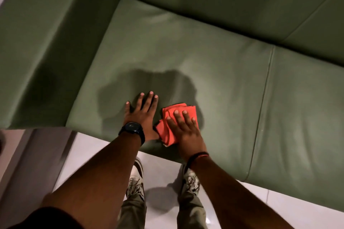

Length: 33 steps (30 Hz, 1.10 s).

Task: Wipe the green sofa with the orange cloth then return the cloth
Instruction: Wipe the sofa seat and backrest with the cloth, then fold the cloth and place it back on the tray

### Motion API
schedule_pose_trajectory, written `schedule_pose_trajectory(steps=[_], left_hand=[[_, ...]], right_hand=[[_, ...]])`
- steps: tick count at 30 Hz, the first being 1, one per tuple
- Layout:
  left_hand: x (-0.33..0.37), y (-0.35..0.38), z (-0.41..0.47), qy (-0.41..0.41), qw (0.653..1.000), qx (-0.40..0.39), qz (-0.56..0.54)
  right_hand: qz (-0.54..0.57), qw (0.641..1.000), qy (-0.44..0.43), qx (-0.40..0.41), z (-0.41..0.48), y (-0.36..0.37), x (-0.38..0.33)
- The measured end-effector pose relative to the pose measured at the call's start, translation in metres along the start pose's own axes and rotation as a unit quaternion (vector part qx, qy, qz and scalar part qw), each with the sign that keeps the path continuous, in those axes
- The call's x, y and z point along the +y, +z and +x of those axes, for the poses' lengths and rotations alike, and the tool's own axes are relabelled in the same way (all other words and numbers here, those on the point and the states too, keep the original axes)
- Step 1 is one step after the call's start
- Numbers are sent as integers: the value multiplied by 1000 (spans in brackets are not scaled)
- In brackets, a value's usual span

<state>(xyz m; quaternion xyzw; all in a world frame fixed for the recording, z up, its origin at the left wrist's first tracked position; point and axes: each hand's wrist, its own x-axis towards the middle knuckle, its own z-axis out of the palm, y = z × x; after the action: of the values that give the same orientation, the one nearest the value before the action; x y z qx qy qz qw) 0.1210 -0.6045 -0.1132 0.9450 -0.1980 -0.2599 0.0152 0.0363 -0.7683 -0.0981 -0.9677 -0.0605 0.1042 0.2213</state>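
Observation:
The green sofa [195, 48] fills most of the head view, its left seat cushion below me. A folded orange cloth [166, 126] lies on that cushion near the front edge. My right hand [185, 128] lies flat on top of the cloth, fingers spread, pressing it onto the seat. My left hand [142, 112], with a dark watch on its wrist, rests flat on the bare cushion just left of the cloth, fingers apart, its thumb side touching the cloth's edge.
The sofa's left armrest [46, 48] rises at the left and the backrest [223, 2] runs along the top. A seam [264, 102] splits the seat into two cushions. My legs and shoes [136, 178] stand on pale glossy floor tiles [163, 182] in front.

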Motion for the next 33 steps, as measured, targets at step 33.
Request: schedule_pose_trajectory(steps=[33], left_hand=[[-351, -115, -331, -259, 693, 338, -582]], right_hand=[[377, 841, -181, -345, 155, -14, -491]])
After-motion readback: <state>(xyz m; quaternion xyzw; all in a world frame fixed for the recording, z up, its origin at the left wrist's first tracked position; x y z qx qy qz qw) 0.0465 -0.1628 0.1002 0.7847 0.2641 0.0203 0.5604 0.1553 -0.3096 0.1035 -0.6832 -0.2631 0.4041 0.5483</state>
